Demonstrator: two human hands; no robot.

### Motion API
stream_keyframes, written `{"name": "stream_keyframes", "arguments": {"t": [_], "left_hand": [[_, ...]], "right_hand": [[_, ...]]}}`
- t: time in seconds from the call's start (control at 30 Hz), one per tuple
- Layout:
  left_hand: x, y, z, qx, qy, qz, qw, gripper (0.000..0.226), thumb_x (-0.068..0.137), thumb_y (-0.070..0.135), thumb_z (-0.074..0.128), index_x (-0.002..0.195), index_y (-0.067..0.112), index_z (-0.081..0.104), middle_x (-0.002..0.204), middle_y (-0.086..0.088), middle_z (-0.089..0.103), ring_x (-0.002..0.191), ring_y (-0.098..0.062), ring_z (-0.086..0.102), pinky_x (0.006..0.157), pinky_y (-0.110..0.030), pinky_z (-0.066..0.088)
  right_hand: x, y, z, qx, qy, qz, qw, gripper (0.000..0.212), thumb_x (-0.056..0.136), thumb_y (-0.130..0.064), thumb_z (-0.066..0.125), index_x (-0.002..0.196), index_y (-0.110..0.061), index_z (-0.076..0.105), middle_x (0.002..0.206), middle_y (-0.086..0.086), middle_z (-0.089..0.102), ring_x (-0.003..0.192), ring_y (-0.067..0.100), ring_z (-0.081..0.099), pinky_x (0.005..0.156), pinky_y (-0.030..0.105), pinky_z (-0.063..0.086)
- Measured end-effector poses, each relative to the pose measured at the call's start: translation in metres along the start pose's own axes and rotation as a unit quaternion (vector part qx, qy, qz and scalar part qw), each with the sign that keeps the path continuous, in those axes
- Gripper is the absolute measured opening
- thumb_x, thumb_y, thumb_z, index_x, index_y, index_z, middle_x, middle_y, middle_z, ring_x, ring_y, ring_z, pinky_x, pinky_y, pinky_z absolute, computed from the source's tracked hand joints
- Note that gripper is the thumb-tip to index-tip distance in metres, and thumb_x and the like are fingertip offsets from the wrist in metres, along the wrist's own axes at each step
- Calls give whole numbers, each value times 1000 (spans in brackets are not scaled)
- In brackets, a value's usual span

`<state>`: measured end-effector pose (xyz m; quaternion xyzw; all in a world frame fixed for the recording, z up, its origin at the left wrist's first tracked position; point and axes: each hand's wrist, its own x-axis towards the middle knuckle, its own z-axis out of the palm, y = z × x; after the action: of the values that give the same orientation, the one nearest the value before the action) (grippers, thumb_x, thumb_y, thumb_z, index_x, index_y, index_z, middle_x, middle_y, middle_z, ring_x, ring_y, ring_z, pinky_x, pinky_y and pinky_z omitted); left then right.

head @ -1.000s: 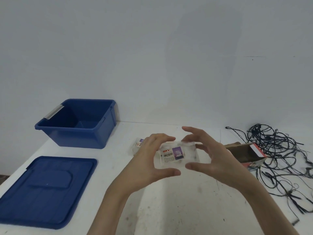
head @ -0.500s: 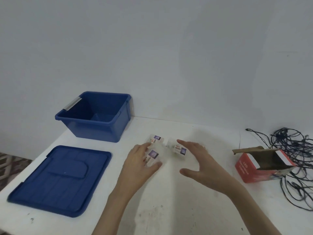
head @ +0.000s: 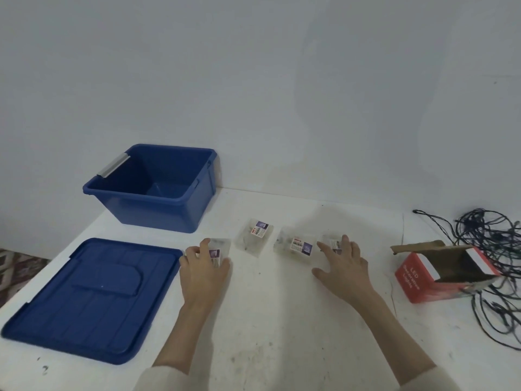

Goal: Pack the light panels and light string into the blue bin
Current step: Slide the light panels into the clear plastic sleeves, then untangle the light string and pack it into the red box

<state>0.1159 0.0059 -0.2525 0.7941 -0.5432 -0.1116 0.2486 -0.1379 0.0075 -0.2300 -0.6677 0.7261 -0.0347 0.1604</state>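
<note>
Several clear-wrapped light panels lie in a row on the white table. My left hand (head: 203, 269) lies palm-down on the leftmost panel (head: 221, 244), fingers spread over it. Two panels (head: 255, 235) (head: 294, 244) lie free in the middle. My right hand (head: 344, 266) is flat, its fingertips touching the rightmost panel (head: 329, 239). The empty blue bin (head: 146, 194) stands at the back left. The black light string (head: 490, 238) is a tangled heap at the far right.
The bin's blue lid (head: 93, 300) lies flat at the front left, close to my left hand. An open red LED lights box (head: 417, 280) lies on its side between my right hand and the string. A wall runs behind the table.
A panel held up in both hands a second ago is down on the table. The hands have moved apart and spread the panels into a row. The view has shifted right.
</note>
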Motion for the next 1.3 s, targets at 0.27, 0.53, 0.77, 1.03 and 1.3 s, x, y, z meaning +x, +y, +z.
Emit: {"name": "stream_keyframes", "arguments": {"t": [0.27, 0.53, 0.77, 1.03, 1.3], "left_hand": [[6, 1, 0, 53, -26, 13, 998, 53, 84, 44, 57, 129, 21, 41, 125, -8, 44, 111, -28, 42, 91, -40, 37], [-1, 11, -9, 57, -45, 50, 996, 66, 86, 46, 56, 142, 18, 34, 146, -13, 32, 134, -32, 23, 104, -44, 30], [-39, 84, 3, -59, -103, 202, 972, 44, 88, 35, 57, 130, 22, 51, 145, -7, 35, 136, -23, 19, 109, -30, 16], [-118, 196, 31, -97, -186, 420, 883, 71, 72, 57, 27, 130, 23, 52, 139, -6, 40, 134, -23, 24, 108, -34, 26], [-154, 283, 83, 88, -210, 496, 838, 67, 91, 35, 52, 148, 28, 18, 157, -14, 9, 143, -39, -1, 114, -51, 7]], "right_hand": [[-19, -19, 8, -9, 27, -26, 999, 67, 91, -44, 46, 147, -29, 13, 148, 9, 20, 133, 29, 22, 104, 38, 27], [-30, -20, 8, 62, 28, -42, 997, 66, 91, -46, 48, 147, -31, 18, 156, 8, 5, 139, 28, 11, 109, 41, 22], [-59, 7, -19, 237, 101, -87, 962, 34, 92, -31, 55, 126, -28, 55, 131, -5, 46, 120, 9, 42, 100, 23, 36], [-107, 101, -78, 330, 356, -14, 874, 38, 85, 4, 56, 83, -33, 66, 78, -24, 65, 73, 9, 61, 60, 15, 46], [-93, 236, -84, 99, 238, 214, 942, 56, 84, -46, 62, 134, -26, 48, 136, 17, 46, 129, 35, 34, 102, 45, 30]]}}
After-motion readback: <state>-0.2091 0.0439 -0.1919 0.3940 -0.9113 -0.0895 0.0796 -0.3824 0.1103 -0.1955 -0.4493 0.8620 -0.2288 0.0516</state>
